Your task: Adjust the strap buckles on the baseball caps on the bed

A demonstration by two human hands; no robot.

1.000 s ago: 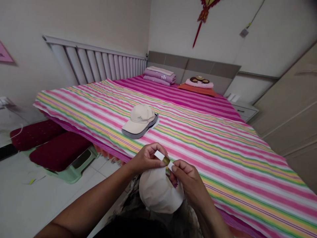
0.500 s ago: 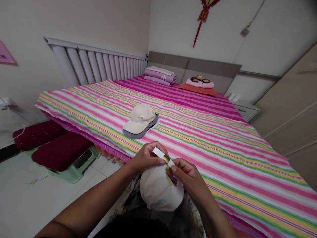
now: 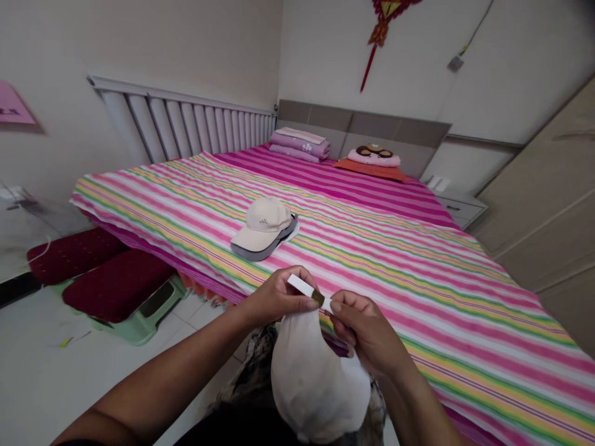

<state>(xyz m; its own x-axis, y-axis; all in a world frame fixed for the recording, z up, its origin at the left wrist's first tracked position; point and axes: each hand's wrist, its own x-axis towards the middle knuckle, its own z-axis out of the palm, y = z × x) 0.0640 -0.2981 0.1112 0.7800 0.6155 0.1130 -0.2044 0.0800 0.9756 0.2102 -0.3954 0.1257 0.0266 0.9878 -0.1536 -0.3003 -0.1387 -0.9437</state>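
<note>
**Two hands pinch a cap's strap and brass buckle above a striped bed**

At the bottom centre of the head-worn view, the person's left hand (image 3: 279,298) and right hand (image 3: 367,329) meet in front of the body. Between them runs a white fabric strap (image 3: 300,285), passed through a small brass buckle (image 3: 318,298). Both belong to a white baseball cap (image 3: 318,381), which hangs below the hands by its strap, crown towards the floor.

The left thumb and fingers are pressed together on the strap just beside the buckle. The right thumb and forefinger are closed on the short strap end sticking out past the buckle's other side. The two hands are almost touching, with only the buckle between them.

As things lie, the strap is threaded through the buckle, and its long white tail stands loose above the left hand. No second piece is visible in the hands.

Well ahead, a beige cap (image 3: 263,223) rests on a grey-brimmed cap (image 3: 251,249) on a bed with a pink, yellow and green striped sheet (image 3: 418,297), with no hand on them. Beyond are folded purple bedding (image 3: 300,144) and a pillow (image 3: 374,158). A white radiator (image 3: 186,127) lines the left wall.
</note>
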